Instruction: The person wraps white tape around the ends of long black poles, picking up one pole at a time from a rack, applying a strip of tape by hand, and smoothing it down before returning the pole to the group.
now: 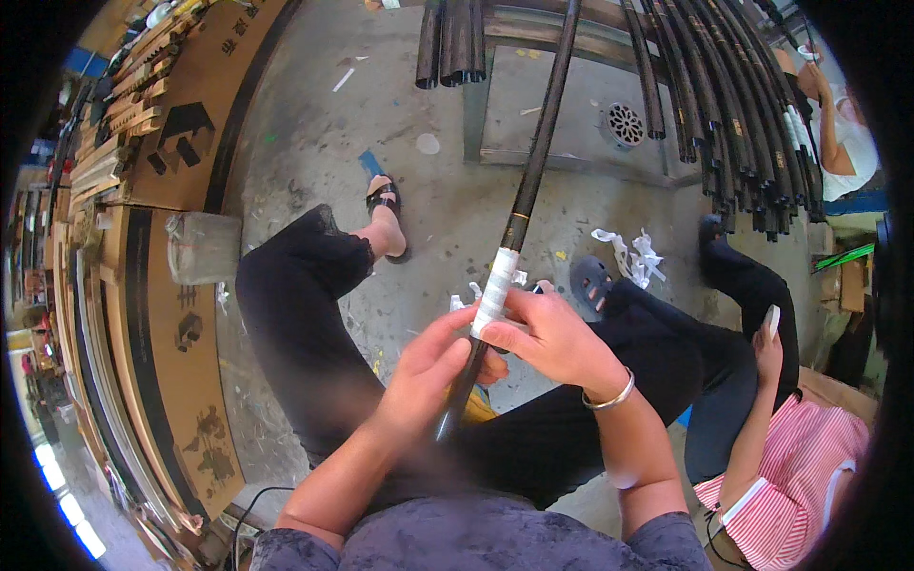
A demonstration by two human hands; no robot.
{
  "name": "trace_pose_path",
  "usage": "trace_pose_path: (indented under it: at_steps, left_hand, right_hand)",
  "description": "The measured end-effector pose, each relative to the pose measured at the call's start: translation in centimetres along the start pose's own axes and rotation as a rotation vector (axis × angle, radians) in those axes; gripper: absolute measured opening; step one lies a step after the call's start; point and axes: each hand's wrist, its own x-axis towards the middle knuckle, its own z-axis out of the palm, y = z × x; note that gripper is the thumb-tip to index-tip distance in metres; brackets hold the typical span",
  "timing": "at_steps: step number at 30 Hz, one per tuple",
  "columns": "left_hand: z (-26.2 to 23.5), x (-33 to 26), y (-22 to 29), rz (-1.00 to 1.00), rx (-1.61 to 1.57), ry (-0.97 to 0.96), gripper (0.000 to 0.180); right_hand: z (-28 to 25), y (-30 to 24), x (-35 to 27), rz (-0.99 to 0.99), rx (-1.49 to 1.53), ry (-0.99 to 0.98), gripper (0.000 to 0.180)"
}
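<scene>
White tape band [496,290] on black rod [533,162] | right hand [552,338] pinches tape, left hand [428,376] clamps rod below | risk: rod twists, tape wrinkles or tears

A grey concrete floor [314,143], stained and littered with white scraps [633,255], has a round drain [625,124]. Cardboard boxes [181,314] line the left side. Black rods [733,114] lean on a metal rack [533,33]. Daylight glows lower left.
</scene>
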Motion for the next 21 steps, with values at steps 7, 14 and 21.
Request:
trace_pose_path:
  at_steps: [7, 14, 21]
  left_hand:
    - [0.2, 0.6, 0.1, 0.111, 0.441, 0.014, 0.068]
    - [1.1, 1.5, -0.5, 0.122, 0.329, 0.154, 0.036]
    - [1.7, 1.2, -0.6, 0.15, 0.461, 0.228, 0.015]
  right_hand:
    - [0.5, 0.2, 0.8, 0.149, -0.174, -0.092, 0.037]
    - [-0.2, 0.1, 0.0, 0.103, -0.08, -0.106, 0.04]
    - [-0.6, -0.1, -0.9, 0.049, -0.046, -0.119, 0.047]
